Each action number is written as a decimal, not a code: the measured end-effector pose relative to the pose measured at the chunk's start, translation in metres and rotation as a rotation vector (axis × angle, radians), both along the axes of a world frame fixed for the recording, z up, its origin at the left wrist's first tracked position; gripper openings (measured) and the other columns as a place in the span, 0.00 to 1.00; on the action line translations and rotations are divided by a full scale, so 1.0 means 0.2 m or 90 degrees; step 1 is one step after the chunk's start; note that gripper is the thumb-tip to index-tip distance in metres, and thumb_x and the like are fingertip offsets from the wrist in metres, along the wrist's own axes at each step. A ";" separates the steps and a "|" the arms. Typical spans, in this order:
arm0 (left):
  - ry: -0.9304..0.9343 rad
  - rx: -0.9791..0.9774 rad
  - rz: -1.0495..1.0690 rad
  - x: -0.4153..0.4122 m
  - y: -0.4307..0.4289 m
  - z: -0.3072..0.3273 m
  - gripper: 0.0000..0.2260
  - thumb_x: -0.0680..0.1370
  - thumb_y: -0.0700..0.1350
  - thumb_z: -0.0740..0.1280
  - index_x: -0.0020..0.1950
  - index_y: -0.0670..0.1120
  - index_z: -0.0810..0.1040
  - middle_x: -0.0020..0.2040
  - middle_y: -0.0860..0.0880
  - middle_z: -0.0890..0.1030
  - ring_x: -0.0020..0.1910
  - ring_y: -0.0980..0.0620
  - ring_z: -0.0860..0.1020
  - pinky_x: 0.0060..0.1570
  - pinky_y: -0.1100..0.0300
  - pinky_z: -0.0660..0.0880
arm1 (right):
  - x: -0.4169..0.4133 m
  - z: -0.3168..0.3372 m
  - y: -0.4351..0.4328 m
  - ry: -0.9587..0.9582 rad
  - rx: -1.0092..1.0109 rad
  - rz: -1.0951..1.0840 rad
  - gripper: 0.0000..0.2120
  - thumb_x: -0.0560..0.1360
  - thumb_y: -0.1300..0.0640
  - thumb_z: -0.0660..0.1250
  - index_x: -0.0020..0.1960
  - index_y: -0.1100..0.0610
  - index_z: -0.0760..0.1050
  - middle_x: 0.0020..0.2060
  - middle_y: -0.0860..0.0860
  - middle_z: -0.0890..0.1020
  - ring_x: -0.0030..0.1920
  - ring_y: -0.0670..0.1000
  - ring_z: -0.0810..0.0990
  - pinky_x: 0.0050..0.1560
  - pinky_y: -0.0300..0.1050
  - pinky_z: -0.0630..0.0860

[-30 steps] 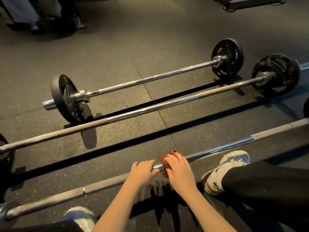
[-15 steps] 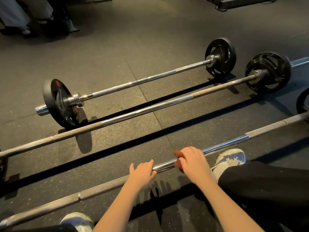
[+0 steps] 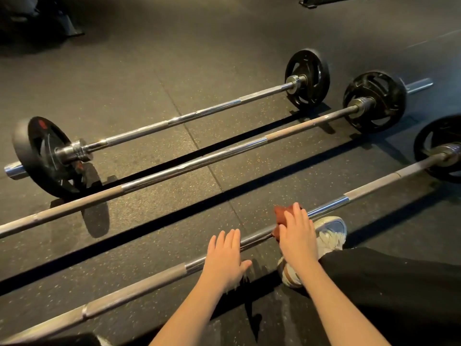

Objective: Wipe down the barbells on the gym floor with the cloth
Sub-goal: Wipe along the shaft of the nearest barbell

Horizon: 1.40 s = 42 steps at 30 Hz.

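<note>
Dark rubber floor (image 3: 139, 71), flecked with pale specks, carries three barbells lying side by side on a slant from near left to far right. The near barbell (image 3: 139, 288) is a steel shaft with dull knurled stretches and a smooth, bright band at its middle. The middle barbell (image 3: 199, 162) and far barbell (image 3: 204, 112) show the same mix of matt and polished metal, and round black plates (image 3: 42, 156) with cut-out grips sit on their ends.

On the near shaft, the right hand (image 3: 298, 237) bends its fingers over a rust-red cloth (image 3: 283, 214), bunched and soft, holding it wrapped against the bar. The left hand (image 3: 224, 258) lies on the shaft just to the left, fingers straight and slightly spread, gripping nothing.

Half a second ago the cloth sat closer to the left hand; it has since slid right along the shaft towards the bright band, and the left fingers, then hooked over the bar, have flattened.

A pale worn shoe (image 3: 333, 229) and a black trouser leg (image 3: 389, 285) lie near right, just behind the bar. A seam (image 3: 174, 101) between floor tiles crosses under the shafts, long shadows run beside each bar, and a dark equipment base (image 3: 336, 1) sits at the far edge.
</note>
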State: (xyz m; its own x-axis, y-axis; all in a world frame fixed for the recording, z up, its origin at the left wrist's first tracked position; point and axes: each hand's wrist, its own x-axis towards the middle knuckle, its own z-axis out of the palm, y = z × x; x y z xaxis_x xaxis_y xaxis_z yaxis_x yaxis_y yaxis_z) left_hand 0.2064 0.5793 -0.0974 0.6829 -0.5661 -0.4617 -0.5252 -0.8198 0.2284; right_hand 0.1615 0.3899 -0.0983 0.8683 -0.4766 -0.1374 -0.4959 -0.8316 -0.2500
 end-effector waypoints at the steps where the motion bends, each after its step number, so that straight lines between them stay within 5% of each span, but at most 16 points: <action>1: -0.014 0.005 -0.001 0.00 -0.01 -0.01 0.37 0.80 0.62 0.54 0.79 0.44 0.42 0.80 0.46 0.47 0.78 0.43 0.46 0.76 0.46 0.44 | -0.01 -0.01 0.04 -0.002 -0.007 0.018 0.20 0.82 0.52 0.55 0.74 0.54 0.63 0.78 0.52 0.57 0.78 0.54 0.52 0.77 0.52 0.55; 4: -0.034 0.014 -0.015 0.00 -0.02 -0.02 0.37 0.80 0.62 0.54 0.79 0.44 0.41 0.80 0.45 0.46 0.78 0.42 0.46 0.75 0.45 0.44 | -0.02 -0.01 0.03 0.014 -0.015 0.120 0.20 0.83 0.52 0.55 0.74 0.53 0.65 0.76 0.49 0.62 0.77 0.53 0.54 0.77 0.50 0.55; 8: -0.015 0.035 -0.030 0.00 -0.04 -0.01 0.38 0.80 0.63 0.53 0.79 0.44 0.39 0.79 0.45 0.45 0.78 0.42 0.44 0.75 0.45 0.44 | 0.06 0.00 -0.29 0.017 -0.080 0.075 0.14 0.81 0.50 0.53 0.59 0.52 0.74 0.59 0.47 0.72 0.63 0.50 0.68 0.63 0.47 0.68; 11: -0.015 0.052 -0.029 0.00 -0.05 -0.01 0.38 0.80 0.63 0.53 0.79 0.44 0.40 0.79 0.45 0.45 0.78 0.41 0.45 0.75 0.45 0.44 | 0.06 -0.04 -0.35 0.005 -0.067 -0.035 0.13 0.81 0.52 0.57 0.63 0.54 0.73 0.67 0.52 0.70 0.69 0.53 0.65 0.69 0.52 0.67; 15: -0.008 0.070 -0.027 0.01 -0.06 -0.01 0.38 0.80 0.64 0.53 0.79 0.43 0.40 0.79 0.44 0.46 0.77 0.40 0.45 0.75 0.44 0.44 | 0.03 -0.06 -0.25 -0.033 0.022 0.034 0.15 0.82 0.55 0.58 0.67 0.56 0.69 0.68 0.51 0.68 0.72 0.52 0.63 0.72 0.53 0.65; 19: 0.002 0.054 -0.021 0.01 -0.07 -0.01 0.38 0.80 0.63 0.54 0.79 0.44 0.41 0.79 0.45 0.47 0.77 0.41 0.45 0.75 0.44 0.44 | 0.09 -0.02 -0.53 0.004 -0.003 -0.010 0.09 0.81 0.54 0.58 0.59 0.56 0.72 0.58 0.52 0.73 0.58 0.50 0.72 0.62 0.48 0.73; 22: 0.005 0.046 -0.017 0.01 -0.06 -0.01 0.37 0.80 0.63 0.54 0.79 0.44 0.42 0.79 0.46 0.47 0.77 0.42 0.45 0.75 0.43 0.44 | 0.10 -0.03 -0.61 0.003 -0.009 -0.105 0.15 0.82 0.54 0.58 0.67 0.58 0.69 0.73 0.57 0.65 0.71 0.56 0.66 0.70 0.54 0.68; 25: 0.005 0.049 -0.018 0.02 -0.06 -0.01 0.37 0.80 0.63 0.53 0.79 0.44 0.42 0.79 0.45 0.48 0.77 0.42 0.46 0.75 0.43 0.45 | 0.06 -0.05 -0.52 -0.029 0.035 -0.094 0.18 0.81 0.57 0.61 0.69 0.58 0.66 0.76 0.55 0.61 0.76 0.56 0.59 0.72 0.55 0.65; 31: 0.020 0.047 -0.024 0.02 -0.06 0.00 0.37 0.80 0.64 0.52 0.79 0.44 0.42 0.79 0.46 0.47 0.78 0.42 0.45 0.75 0.43 0.44 | 0.08 -0.02 -0.71 0.025 0.013 -0.051 0.12 0.82 0.55 0.59 0.63 0.56 0.68 0.67 0.55 0.69 0.65 0.53 0.70 0.66 0.52 0.71; 35: 0.027 0.049 -0.023 0.02 -0.06 0.00 0.37 0.79 0.64 0.52 0.79 0.45 0.42 0.79 0.46 0.48 0.77 0.42 0.46 0.75 0.42 0.45 | 0.11 -0.03 -0.68 0.017 -0.008 -0.110 0.14 0.80 0.55 0.61 0.65 0.57 0.70 0.70 0.56 0.67 0.70 0.55 0.66 0.70 0.55 0.69; 39: 0.015 0.051 -0.031 0.03 -0.06 -0.01 0.37 0.79 0.65 0.52 0.79 0.44 0.43 0.79 0.47 0.50 0.77 0.42 0.47 0.74 0.42 0.46 | 0.06 -0.07 -0.49 -0.051 0.006 0.020 0.13 0.80 0.56 0.62 0.64 0.54 0.74 0.60 0.50 0.73 0.66 0.51 0.68 0.67 0.49 0.71; 42: 0.023 0.044 -0.031 0.03 -0.06 -0.01 0.37 0.79 0.65 0.52 0.79 0.44 0.43 0.79 0.47 0.50 0.77 0.42 0.47 0.74 0.42 0.46 | 0.09 -0.01 -0.55 0.014 -0.007 0.046 0.11 0.81 0.54 0.60 0.61 0.54 0.74 0.54 0.50 0.75 0.57 0.49 0.72 0.62 0.47 0.73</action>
State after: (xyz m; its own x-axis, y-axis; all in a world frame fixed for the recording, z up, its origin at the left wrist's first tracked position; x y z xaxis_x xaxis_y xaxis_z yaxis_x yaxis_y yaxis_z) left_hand 0.2122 0.5664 -0.0989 0.6378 -0.5640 -0.5245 -0.5566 -0.8082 0.1923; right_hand 0.1790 0.2791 -0.1004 0.8976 -0.4138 -0.1518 -0.4393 -0.8685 -0.2298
